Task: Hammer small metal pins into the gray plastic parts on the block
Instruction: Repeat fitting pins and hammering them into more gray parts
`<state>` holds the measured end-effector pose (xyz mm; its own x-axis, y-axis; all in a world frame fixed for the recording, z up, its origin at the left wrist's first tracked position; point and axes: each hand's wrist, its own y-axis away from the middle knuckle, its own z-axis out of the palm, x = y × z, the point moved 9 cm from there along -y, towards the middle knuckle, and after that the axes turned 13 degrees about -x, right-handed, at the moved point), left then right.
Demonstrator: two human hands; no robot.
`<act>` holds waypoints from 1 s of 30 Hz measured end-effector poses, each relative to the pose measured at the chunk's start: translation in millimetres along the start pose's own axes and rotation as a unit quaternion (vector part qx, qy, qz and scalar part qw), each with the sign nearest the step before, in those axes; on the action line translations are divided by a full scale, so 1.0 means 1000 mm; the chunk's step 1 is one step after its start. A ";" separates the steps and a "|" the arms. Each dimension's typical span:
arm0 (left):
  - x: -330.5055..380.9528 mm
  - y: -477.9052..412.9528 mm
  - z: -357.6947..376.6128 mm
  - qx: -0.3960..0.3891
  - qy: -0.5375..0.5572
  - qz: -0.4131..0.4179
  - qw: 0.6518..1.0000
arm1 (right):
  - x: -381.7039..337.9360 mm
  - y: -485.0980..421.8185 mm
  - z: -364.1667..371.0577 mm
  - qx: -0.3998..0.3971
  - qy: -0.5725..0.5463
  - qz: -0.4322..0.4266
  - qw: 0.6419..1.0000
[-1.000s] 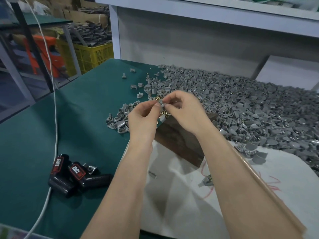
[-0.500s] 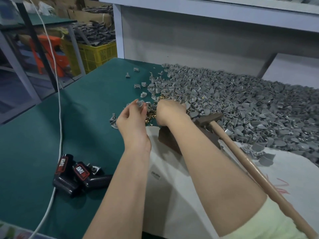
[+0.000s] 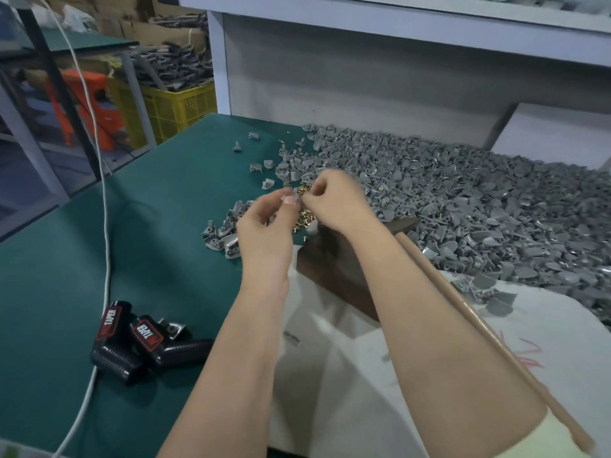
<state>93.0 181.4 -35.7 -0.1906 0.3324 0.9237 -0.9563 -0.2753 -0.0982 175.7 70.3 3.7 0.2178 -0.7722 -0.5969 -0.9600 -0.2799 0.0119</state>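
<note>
Over the green table (image 3: 148, 226), left hand (image 3: 264, 233) pinches a small gray part (image 3: 285, 193) — right hand (image 3: 334, 200) pinches it too.

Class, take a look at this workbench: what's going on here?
A person is assembling at a green table. The left hand pinches a gray part while the right hand brings what seems to be a brass pin to it, above the loose pins. Neither hand holds the hammer: its head rests on the wooden block, handle pointing back toward the person. A big heap of gray parts lies to the right.
</note>
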 end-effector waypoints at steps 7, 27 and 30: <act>0.001 0.015 0.060 -0.194 -0.316 0.055 0.927 | 0.040 0.072 -0.051 0.024 -0.200 -0.014 0.979; 0.013 0.023 0.070 -0.199 -0.346 0.093 0.912 | 0.057 0.095 -0.028 0.036 -0.358 -0.041 0.932; 0.014 0.022 0.067 -0.195 -0.354 0.093 0.910 | 0.058 0.096 -0.034 0.062 -0.317 -0.044 0.945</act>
<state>83.7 120.0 0.0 -0.2994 -0.3890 0.8712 -0.9541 0.1204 -0.2741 102.2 -21.1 -2.4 0.1868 -0.2398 -0.9527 -0.9647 -0.2281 -0.1317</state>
